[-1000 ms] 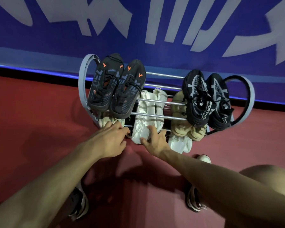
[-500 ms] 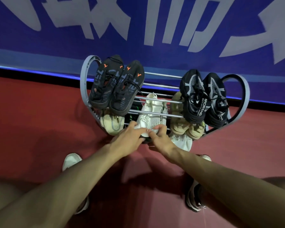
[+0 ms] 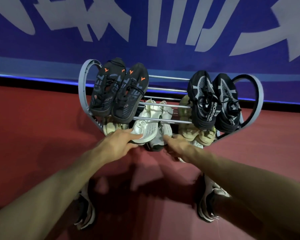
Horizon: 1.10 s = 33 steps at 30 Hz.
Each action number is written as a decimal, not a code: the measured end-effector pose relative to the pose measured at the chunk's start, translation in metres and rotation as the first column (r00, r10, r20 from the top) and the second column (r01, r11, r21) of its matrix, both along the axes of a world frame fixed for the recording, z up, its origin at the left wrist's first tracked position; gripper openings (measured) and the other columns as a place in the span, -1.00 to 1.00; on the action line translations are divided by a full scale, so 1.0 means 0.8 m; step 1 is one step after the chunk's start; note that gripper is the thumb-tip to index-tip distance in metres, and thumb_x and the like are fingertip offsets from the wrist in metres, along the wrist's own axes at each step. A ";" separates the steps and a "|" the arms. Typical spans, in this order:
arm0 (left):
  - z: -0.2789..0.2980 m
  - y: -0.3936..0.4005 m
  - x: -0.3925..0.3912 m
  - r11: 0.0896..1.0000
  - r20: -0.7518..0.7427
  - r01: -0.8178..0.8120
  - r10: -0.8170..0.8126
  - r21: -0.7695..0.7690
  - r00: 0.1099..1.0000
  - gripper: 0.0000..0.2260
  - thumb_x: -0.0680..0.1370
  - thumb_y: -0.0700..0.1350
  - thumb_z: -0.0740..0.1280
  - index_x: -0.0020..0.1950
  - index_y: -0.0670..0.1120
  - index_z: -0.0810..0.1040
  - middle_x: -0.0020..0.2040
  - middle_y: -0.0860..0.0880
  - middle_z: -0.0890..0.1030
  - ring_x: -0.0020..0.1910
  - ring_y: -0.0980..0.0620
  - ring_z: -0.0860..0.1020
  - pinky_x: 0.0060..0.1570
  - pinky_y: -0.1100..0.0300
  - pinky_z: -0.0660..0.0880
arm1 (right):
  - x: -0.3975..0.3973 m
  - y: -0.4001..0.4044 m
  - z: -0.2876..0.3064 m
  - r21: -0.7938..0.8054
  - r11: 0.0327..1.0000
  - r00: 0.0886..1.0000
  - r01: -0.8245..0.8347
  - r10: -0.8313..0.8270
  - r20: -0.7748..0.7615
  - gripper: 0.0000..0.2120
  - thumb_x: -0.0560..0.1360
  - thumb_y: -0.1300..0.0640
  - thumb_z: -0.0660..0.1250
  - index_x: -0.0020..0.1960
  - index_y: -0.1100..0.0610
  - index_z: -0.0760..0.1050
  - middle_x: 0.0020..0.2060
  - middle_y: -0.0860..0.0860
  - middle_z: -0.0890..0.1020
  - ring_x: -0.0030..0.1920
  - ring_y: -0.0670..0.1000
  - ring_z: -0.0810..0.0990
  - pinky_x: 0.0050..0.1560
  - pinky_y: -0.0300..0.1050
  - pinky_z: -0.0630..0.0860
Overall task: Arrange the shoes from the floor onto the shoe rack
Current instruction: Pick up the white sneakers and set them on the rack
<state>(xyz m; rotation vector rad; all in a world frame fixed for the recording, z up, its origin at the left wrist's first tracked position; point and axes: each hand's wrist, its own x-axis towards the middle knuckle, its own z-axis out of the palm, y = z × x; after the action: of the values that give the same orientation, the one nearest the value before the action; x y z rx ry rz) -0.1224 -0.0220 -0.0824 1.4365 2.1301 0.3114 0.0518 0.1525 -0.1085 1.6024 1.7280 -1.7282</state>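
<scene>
A shoe rack (image 3: 84,87) with grey curved end frames and chrome rails stands on the red floor (image 3: 33,135) against a blue wall banner (image 3: 145,23) with pale lettering. On its top tier, at the left end, sits a pair of black shoes with orange marks (image 3: 118,90), toes pointing toward the camera and tilted down over the front rail. At the right end of the same tier sits a pair of black-and-grey mesh shoes (image 3: 213,101), side by side, also tilted forward.

On the tier below, between the two black pairs, lies a pair of white knit shoes (image 3: 151,122), partly under the front chrome rails with their near ends sticking out toward the person. To the left on this lower level a beige shoe (image 3: 111,126) peeks out from beneath the orange-marked pair. To the right a pair of beige shoes (image 3: 194,130) sits below the mesh pair; something white shows just beneath them, too hidden to identify.

The left hand (image 3: 118,144) has its fingers extended and lies on the near end of the left white shoe. The right hand (image 3: 178,146) reaches in with fingers extended, a fingertip touching the near end of the right white shoe. Neither hand is curled around anything.

Below the forearms, the person's own worn sneakers (image 3: 210,201) stand on the floor
</scene>
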 end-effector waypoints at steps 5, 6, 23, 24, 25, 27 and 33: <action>0.039 -0.029 -0.022 0.998 -0.051 0.056 -0.056 -0.002 0.997 -0.56 0.57 -0.06 0.44 0.42 0.20 0.51 0.52 0.20 0.39 0.47 -0.02 0.42 0.44 0.09 0.36 | 0.031 -0.011 0.023 0.005 0.993 0.990 -0.122 0.121 0.069 -0.66 0.59 -0.08 0.24 0.02 0.21 0.55 -0.20 0.17 0.71 -0.25 0.11 0.63 -0.06 0.09 0.63; 0.047 -0.037 -0.024 0.997 -0.073 0.073 -0.074 -0.022 0.995 -0.57 0.57 -0.06 0.43 0.42 0.20 0.51 0.52 0.21 0.38 0.47 -0.01 0.41 0.44 0.10 0.36 | 0.041 -0.014 0.028 0.004 0.992 0.989 -0.126 0.126 0.075 -0.66 0.61 -0.07 0.23 0.07 0.21 0.54 -0.12 0.20 0.73 -0.22 0.11 0.67 0.01 0.09 0.65; 0.126 -0.131 -0.008 0.985 -0.028 0.148 -0.146 0.091 0.989 -0.76 0.47 -0.17 0.40 0.09 0.08 0.62 0.41 0.14 0.49 0.31 0.16 0.51 0.32 0.29 0.37 | 0.130 -0.044 0.115 0.227 0.928 0.949 -0.296 0.259 0.178 -0.67 0.70 0.03 0.10 0.12 0.27 0.51 -0.28 0.09 0.67 -0.31 0.04 0.63 -0.42 -0.23 0.57; 0.128 -0.129 -0.008 0.986 -0.025 0.138 -0.136 0.096 0.990 -0.78 0.46 -0.18 0.38 0.04 0.08 0.58 0.36 0.13 0.51 0.18 0.21 0.56 0.21 0.27 0.44 | 0.127 -0.043 0.115 0.224 0.928 0.950 -0.297 0.265 0.163 -0.67 0.70 0.06 0.09 0.07 0.27 0.52 -0.28 0.07 0.67 -0.32 0.03 0.62 -0.42 -0.23 0.57; 0.129 -0.126 -0.008 0.987 -0.019 0.134 -0.132 0.091 0.991 -0.80 0.47 -0.20 0.37 0.00 0.07 0.54 0.32 0.10 0.51 0.01 0.27 0.57 0.07 0.30 0.47 | 0.125 -0.039 0.114 0.229 0.924 0.949 -0.306 0.276 0.153 -0.69 0.69 0.09 0.09 0.01 0.25 0.52 -0.27 0.06 0.68 -0.31 0.03 0.61 -0.39 -0.21 0.59; 0.122 -0.120 -0.008 0.987 -0.022 0.146 -0.145 0.064 0.989 -0.81 0.48 -0.25 0.35 -0.04 0.04 0.52 0.31 0.07 0.46 -0.21 0.32 0.52 -0.14 0.37 0.43 | 0.119 -0.029 0.115 0.268 0.890 0.928 -0.370 0.339 0.155 -0.73 0.67 0.13 0.11 -0.06 0.23 0.50 -0.25 0.10 0.68 -0.30 0.06 0.61 -0.30 -0.10 0.62; 0.077 -0.100 -0.009 0.983 -0.019 0.179 -0.179 -0.040 0.984 -0.63 0.51 -0.32 0.21 -0.03 0.20 0.41 0.41 0.03 0.41 0.17 0.12 0.54 0.18 0.02 0.48 | 0.102 0.014 0.108 0.524 0.455 0.689 -0.720 0.556 0.465 -0.66 0.51 -0.21 0.05 -0.18 0.03 0.38 -0.14 0.08 0.56 -0.10 0.19 0.59 -0.13 0.03 0.50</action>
<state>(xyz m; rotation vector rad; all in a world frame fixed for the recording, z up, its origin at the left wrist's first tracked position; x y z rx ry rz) -0.1292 -0.1021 -0.0207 1.6030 1.9957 0.1862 0.1332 0.1640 -0.0217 0.9726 2.5424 -0.5118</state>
